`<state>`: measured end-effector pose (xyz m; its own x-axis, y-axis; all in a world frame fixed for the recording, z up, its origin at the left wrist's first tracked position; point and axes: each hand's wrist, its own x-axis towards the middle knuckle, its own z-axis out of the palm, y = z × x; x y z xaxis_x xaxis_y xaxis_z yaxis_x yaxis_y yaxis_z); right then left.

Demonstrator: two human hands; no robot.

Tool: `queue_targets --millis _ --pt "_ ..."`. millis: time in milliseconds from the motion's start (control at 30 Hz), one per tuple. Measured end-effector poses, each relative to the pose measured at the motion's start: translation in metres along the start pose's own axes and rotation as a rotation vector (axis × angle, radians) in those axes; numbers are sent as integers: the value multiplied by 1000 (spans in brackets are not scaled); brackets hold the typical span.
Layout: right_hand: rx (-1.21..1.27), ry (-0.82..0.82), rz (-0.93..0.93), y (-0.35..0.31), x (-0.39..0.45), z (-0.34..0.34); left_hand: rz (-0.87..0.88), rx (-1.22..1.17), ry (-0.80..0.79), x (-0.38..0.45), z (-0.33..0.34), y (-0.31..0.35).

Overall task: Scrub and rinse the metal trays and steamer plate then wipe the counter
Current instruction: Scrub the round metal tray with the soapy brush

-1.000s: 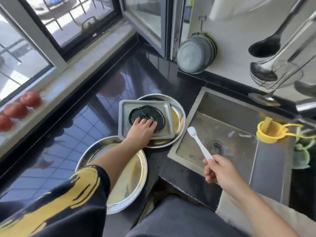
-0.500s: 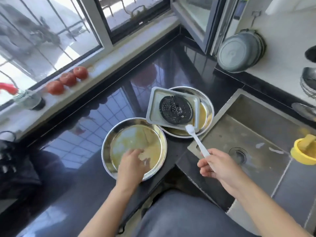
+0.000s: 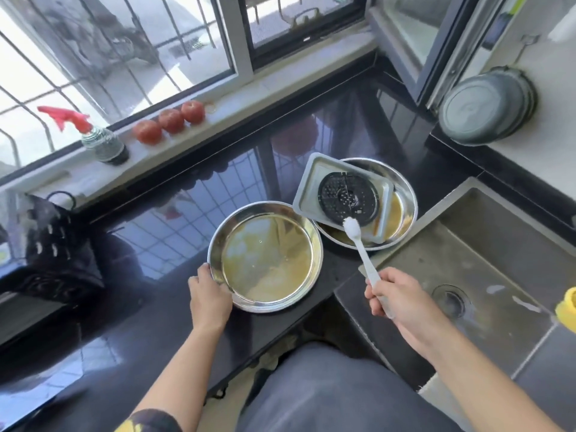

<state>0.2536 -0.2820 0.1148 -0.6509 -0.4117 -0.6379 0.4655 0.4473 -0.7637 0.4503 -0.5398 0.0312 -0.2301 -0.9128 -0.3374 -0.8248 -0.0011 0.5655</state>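
The near round metal tray [image 3: 265, 255], lying on the black counter [image 3: 187, 198] left of the sink [image 3: 467, 260], is gripped at its lower-left rim by the left hand [image 3: 210, 296], fingers curled over the edge. It is judged light, stiff and probably slippery with yellowish residue, so the raised rim is the likeliest hold. Further right, the toothbrush [image 3: 363, 249] is clasped in the right hand [image 3: 402, 302], its bristles raised toward the rectangular tray [image 3: 307, 194] and steamer plate [image 3: 347, 198].

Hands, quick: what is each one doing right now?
Left hand: grips the rim of the near round tray.
Right hand: holds a white brush, bristles over the far trays.
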Motion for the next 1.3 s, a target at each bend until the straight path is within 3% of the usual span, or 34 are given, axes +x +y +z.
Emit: queue_targets --millis 200,467,633,833,1033,1300 --pt "11 40 0 6 -1 -8 -174 -15 -26 25 -3 12" --pt "60 36 -8 15 -3 -12 -99 -122 -56 68 -18 -4" --pt "60 13 8 18 -5 -16 -135 -339 -33 21 -35 -13" --pt "-16 -12 -31 16 -17 -24 -86 -397 29 -25 -66 -18" --pt "-110 147 -119 15 -30 -73 -5 -475 -128 -50 -61 58" --pt "-176 537 -97 48 -57 -182 251 -417 -470 -75 61 205"
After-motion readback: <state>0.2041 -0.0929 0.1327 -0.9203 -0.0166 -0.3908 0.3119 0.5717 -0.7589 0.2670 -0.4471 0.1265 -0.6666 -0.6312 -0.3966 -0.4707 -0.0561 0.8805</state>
